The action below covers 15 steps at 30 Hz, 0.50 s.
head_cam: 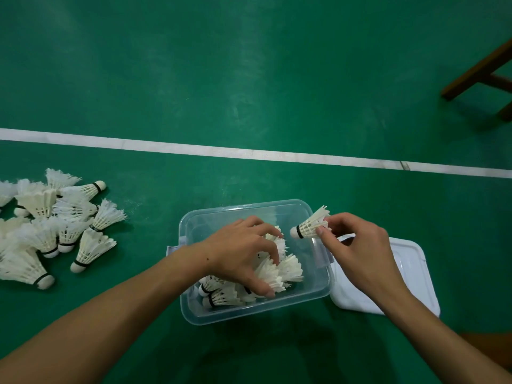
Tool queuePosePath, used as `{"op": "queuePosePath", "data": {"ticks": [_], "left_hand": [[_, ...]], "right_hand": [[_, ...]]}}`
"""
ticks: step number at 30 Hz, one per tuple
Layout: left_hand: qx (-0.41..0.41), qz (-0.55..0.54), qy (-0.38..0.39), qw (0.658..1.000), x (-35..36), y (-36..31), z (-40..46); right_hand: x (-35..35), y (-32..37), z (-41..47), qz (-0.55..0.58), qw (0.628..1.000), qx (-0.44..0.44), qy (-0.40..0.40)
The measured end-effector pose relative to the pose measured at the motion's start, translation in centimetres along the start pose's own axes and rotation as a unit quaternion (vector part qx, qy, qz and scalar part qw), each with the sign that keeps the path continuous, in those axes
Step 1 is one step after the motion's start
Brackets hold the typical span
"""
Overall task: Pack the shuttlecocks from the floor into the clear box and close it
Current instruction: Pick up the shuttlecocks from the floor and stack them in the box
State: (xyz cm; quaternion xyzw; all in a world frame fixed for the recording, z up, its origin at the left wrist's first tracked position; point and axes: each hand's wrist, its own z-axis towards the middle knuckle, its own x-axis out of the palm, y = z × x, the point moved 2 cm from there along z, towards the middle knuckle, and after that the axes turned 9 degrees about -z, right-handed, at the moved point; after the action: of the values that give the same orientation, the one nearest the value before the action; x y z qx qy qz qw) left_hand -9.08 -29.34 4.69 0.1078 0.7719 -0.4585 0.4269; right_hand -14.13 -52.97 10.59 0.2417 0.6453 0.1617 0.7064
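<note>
— Both hands are over the clear box. What is each doing?

— Left hand reaches down into the box with its fingers spread and curled over a cluster of shuttlecocks lying inside; thumb and fingers wrap the feathered skirts. Right hand pinches a single shuttlecock by its feather end, thumb and fingertips closed on it, above the box's far right corner.

— How does that shuttlecock look?

— White feathers fanned into a cone, thread rows binding the quills, a black band, then a rounded white cork tip. It lies nearly level, the cork pointing toward the left hand.

— And the ones in the box?

— Same kind. They lie on their sides in the near half under the left hand, skirts overlapping, a few black-banded corks showing near the box's left wall. The far part of the box shows bare see-through bottom.

— Where is the rest?

— A loose pile of shuttlecocks sits on the green floor well to the left of the left forearm, tumbled in all directions. The lid lies flat on the floor under the right wrist, just beside the box's right side. Beyond both hands runs a white court line, and a wooden furniture leg stands far off past the right hand.
</note>
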Motion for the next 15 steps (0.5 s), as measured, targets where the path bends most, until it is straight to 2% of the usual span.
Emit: {"op": "queuePosePath", "data": {"ticks": [5,15], "left_hand": [[0.012,0.01,-0.031,0.999,-0.7,-0.2,-1.5],[0.001,-0.016,-0.07,0.997,-0.7,-0.1,-3.0]], "right_hand": [[1.5,1.1,0.7,-0.024,0.999,-0.035,0.026],[3.1,1.8,0.9,0.027,0.994,0.025,0.101]]}}
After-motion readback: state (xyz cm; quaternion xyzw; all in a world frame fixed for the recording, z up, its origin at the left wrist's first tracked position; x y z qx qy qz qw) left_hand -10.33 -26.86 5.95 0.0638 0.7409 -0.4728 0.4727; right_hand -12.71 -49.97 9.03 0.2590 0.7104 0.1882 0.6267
